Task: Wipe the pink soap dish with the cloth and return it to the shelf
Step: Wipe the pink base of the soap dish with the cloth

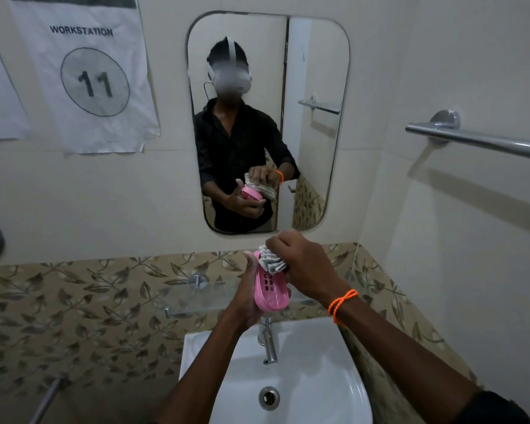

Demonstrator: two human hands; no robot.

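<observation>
The pink soap dish (270, 289) is an oval with slots in its floor, held tilted on edge above the sink with its inside facing right. My left hand (246, 296) grips it from the left and below. My right hand (305, 264) is closed on a bunched grey and white cloth (271, 260), which presses into the upper end of the dish. A glass shelf (196, 296) on chrome brackets is fixed to the wall behind and to the left of my hands. Nothing on the shelf is visible.
A white sink (325, 384) with a chrome tap (268, 341) lies directly under my hands. The mirror (315, 166) above reflects me. A chrome towel bar (478, 139) juts from the right wall. Another metal bar (48, 399) sits low on the left.
</observation>
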